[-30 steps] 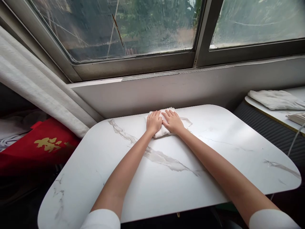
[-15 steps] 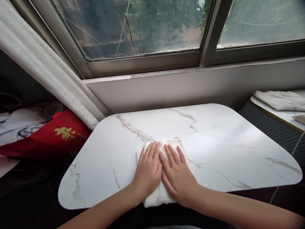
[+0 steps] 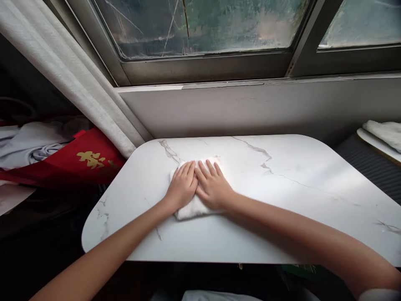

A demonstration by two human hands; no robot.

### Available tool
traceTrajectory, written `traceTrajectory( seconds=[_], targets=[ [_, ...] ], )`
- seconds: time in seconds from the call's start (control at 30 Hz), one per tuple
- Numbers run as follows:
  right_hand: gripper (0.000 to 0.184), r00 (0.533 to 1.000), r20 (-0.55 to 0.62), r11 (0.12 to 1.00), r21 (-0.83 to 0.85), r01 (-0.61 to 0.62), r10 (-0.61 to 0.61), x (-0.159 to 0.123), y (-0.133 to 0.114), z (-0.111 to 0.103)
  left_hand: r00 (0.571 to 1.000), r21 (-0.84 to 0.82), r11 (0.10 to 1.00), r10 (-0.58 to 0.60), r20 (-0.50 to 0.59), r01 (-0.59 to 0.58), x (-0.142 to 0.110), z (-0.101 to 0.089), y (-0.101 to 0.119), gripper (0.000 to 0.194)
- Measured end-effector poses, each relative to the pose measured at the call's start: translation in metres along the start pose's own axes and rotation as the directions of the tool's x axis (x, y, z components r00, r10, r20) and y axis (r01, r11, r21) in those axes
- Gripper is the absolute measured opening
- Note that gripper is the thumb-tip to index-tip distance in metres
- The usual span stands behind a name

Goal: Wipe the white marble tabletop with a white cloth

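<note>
A folded white cloth lies flat on the white marble-patterned table, left of its middle. My left hand rests palm down on the cloth's left half, fingers stretched out. Beside it, my right hand presses flat on the right half with its fingers a little apart. The two hands touch at the thumb sides, and neither is wrapped around the cloth. Its middle is hidden beneath them.
A window and low wall run along the table's far side. A pale curtain hangs at the left, near a red cloth bag with gold lettering. Another white cloth lies on a surface at the right.
Both hands and the cloth came from the far edge to the near edge, then moved part of the way back and leftward over the table. The view has shifted too.
</note>
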State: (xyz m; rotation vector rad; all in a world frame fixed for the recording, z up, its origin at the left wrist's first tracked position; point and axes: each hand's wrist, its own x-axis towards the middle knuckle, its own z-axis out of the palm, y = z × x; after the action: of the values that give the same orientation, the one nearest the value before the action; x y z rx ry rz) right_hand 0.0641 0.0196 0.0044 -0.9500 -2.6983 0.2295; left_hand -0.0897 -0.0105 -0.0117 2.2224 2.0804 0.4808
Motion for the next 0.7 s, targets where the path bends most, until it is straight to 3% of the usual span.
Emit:
traceTrajectory(
  seconds=[0.1, 0.23, 0.37, 0.53, 0.7],
  targets=[
    [0.058, 0.998, 0.032, 0.998, -0.041, 0.05, -0.049, 0.045, 0.029, -0.001, 0.999, -0.011, 1.0, -0.028, -0.02, 0.028, 0.048, 0.002, -0.018, 0.053],
    [0.057, 0.998, -0.021, 0.993, -0.093, -0.067, 0.065, 0.091, 0.054, 0.006, 0.999, -0.042, 0.999, -0.027, -0.033, 0.026, 0.105, 0.005, -0.039, 0.052],
    [0.056, 0.98, -0.099, 0.978, -0.1, -0.181, 0.171, 0.123, 0.062, 0.017, 1.0, -0.078, 0.997, -0.013, -0.027, 0.011, 0.144, 0.007, -0.06, 0.051],
    [0.054, 0.948, -0.188, 0.955, -0.102, -0.278, 0.256, 0.151, 0.06, 0.026, 0.997, -0.086, 0.994, 0.061, -0.05, -0.065, 0.172, 0.009, -0.087, 0.048],
    [0.05, 0.947, -0.209, 0.959, -0.095, -0.268, 0.245, 0.17, 0.051, 0.034, 0.993, -0.046, 0.994, 0.099, -0.069, -0.102, 0.175, 0.006, -0.11, 0.046]
  ],
)
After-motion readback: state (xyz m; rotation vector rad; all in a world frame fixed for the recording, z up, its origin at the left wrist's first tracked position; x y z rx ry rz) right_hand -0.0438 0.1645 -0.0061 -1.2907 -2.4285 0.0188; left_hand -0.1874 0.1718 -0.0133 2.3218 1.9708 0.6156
